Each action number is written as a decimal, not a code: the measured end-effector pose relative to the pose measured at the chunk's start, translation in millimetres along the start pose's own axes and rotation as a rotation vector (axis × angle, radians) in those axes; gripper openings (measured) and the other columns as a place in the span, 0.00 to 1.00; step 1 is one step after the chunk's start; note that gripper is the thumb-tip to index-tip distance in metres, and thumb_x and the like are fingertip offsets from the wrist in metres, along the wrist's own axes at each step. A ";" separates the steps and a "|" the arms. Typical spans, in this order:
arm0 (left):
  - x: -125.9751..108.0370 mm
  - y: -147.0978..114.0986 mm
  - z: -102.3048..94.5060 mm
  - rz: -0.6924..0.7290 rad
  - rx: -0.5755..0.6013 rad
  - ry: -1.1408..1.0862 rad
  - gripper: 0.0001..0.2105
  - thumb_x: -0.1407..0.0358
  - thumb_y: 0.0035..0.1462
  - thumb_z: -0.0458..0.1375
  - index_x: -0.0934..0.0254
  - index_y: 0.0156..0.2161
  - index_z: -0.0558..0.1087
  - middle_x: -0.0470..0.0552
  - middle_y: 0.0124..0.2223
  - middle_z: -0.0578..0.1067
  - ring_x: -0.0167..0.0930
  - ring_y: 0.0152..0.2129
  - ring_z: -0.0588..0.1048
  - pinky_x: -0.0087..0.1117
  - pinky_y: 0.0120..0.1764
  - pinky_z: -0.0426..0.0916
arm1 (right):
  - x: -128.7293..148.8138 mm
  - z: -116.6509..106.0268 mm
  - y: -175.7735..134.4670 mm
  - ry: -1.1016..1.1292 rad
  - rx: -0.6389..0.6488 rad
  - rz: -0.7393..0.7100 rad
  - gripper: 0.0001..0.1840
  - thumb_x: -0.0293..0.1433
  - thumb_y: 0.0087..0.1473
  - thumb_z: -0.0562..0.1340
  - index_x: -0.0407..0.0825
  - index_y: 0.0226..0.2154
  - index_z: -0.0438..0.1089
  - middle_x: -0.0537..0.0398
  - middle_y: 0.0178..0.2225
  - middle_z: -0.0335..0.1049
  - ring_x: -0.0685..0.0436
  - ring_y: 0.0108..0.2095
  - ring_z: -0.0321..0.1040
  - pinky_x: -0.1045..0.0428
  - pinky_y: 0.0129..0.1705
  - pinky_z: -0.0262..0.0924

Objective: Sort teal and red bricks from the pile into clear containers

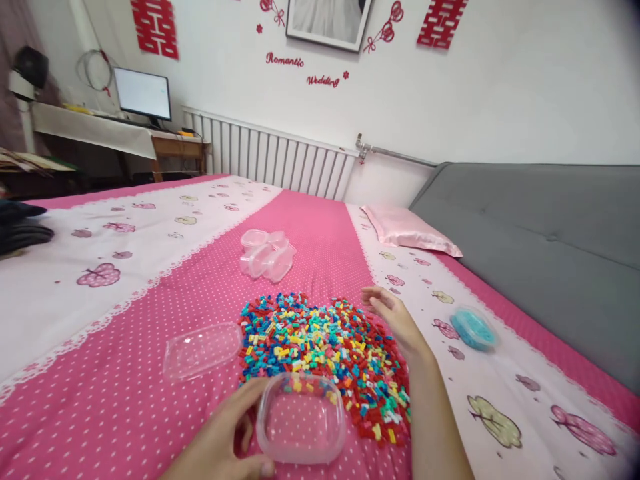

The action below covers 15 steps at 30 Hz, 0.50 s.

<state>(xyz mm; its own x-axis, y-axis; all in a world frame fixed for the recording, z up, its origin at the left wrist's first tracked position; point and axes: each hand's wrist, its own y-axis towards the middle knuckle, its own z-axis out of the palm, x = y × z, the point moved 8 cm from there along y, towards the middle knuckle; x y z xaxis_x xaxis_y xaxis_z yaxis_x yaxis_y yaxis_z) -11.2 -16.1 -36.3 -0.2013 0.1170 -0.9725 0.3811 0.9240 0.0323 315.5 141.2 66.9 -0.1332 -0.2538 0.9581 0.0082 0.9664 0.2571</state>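
Mostly bed [315, 217] from the lower edge of the frame up to its middle, under a cover of dotted bright pink and of pale bands with printed trees [99, 275]. White wall [505, 100] across the top, with red lettering [285, 60] and red cut-outs [155, 28] on it. Grey padded headboard [540, 247] at right; white radiator [280, 157] at upper centre, low against the wall; desk [176, 145] at upper left.

Wide, flat heap of small bricks [320, 353] just below the centre, on the dotted pink, in red, blue, yellow, green and white. Pink pillow [410, 231] right of centre, near the headboard.

At lower centre, grasps a clear tub [303, 427] by its left side with the left hand [225, 427]. Holds the right hand [395, 317] released, fingers loosely bent, by the heap's upper right edge, with the forearm [433, 407] along its right side. Cannot tell contact from gap between these fingers and the bricks.

Clear lid [203, 351] left of the heap, close by its edge. Cluster of clear containers [267, 257] above the heap, near mid-frame. Smaller still, box with blue contents [474, 328] at right, on a pale band, apart from the right hand.
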 end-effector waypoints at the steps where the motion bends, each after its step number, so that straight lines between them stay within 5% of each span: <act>1: 1.3 -0.4 -1.2 -0.010 -0.013 0.019 0.45 0.44 0.48 0.73 0.39 0.70 0.63 0.47 0.73 0.63 0.56 0.69 0.60 0.56 0.70 0.56 | -2.4 -5.9 -2.9 -0.026 -0.013 0.006 0.24 0.49 0.51 0.69 0.50 0.43 0.78 0.47 0.42 0.79 0.37 0.46 0.75 0.42 0.52 0.68; 5: 10.3 -5.2 -1.7 -0.035 -0.003 0.058 0.44 0.43 0.49 0.71 0.38 0.70 0.61 0.47 0.72 0.64 0.54 0.68 0.63 0.54 0.68 0.61 | -10.5 -13.2 -15.5 -0.160 0.014 0.045 0.24 0.49 0.53 0.65 0.48 0.42 0.78 0.46 0.43 0.79 0.38 0.45 0.74 0.43 0.50 0.66; 12: 29.4 -14.8 -5.9 0.011 -0.019 0.134 0.44 0.44 0.52 0.70 0.42 0.72 0.58 0.49 0.74 0.62 0.54 0.69 0.63 0.56 0.69 0.56 | -8.8 22.4 -46.5 -0.456 0.454 0.171 0.05 0.29 0.49 0.69 0.49 0.31 0.82 0.57 0.27 0.77 0.46 0.30 0.71 0.52 0.35 0.62; 15: 34.0 -16.0 -7.6 0.022 -0.047 0.160 0.45 0.48 0.52 0.72 0.41 0.72 0.58 0.49 0.74 0.63 0.54 0.68 0.64 0.56 0.67 0.58 | -12.9 34.2 -49.9 -0.586 0.481 0.223 0.07 0.22 0.49 0.68 0.48 0.31 0.81 0.60 0.24 0.74 0.49 0.27 0.68 0.55 0.31 0.57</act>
<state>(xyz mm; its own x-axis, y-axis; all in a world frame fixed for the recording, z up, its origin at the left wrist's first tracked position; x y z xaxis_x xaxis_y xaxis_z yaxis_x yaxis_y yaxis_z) -31.0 -24.1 -68.1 -0.3362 0.1904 -0.9223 0.3449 0.9362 0.0675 282.9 97.7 37.4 -0.6802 -0.1176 0.7236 -0.3155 0.9379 -0.1442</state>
